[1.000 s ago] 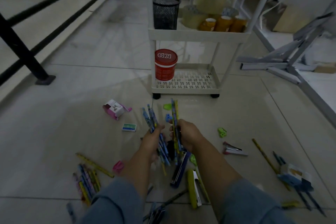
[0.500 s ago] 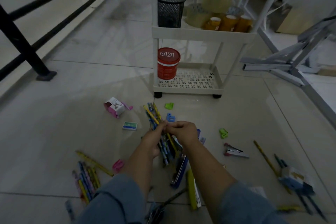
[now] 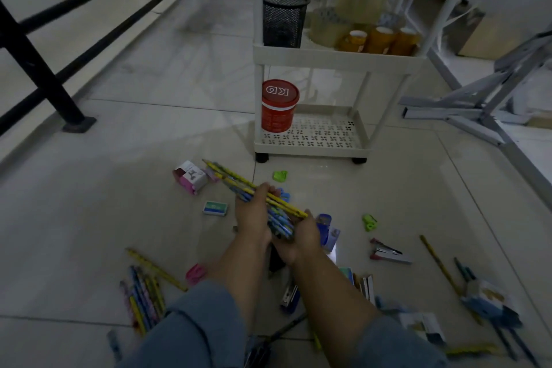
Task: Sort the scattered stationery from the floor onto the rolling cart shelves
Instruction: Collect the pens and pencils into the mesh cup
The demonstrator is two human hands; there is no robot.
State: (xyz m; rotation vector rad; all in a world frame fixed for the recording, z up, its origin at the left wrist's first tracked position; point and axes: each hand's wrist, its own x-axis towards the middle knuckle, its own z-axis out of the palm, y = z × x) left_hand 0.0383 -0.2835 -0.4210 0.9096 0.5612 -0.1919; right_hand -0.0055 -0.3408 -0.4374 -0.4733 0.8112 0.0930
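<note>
Tiled floor (image 3: 179, 98); L hand (image 3: 252, 218), R hand (image 3: 301, 243) fingers curl round pencil bundle (image 3: 236, 182) (slanting up-left).

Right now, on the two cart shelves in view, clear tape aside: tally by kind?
Black mesh cup: 1
Red tub: 1
Amber tape rolls: 3
Total: 5

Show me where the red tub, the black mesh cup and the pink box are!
red tub (image 3: 277, 116): head view, on its red side wall.
black mesh cup (image 3: 285, 21): head view, on its mesh front.
pink box (image 3: 191, 178): head view, on its white printed face.
</note>
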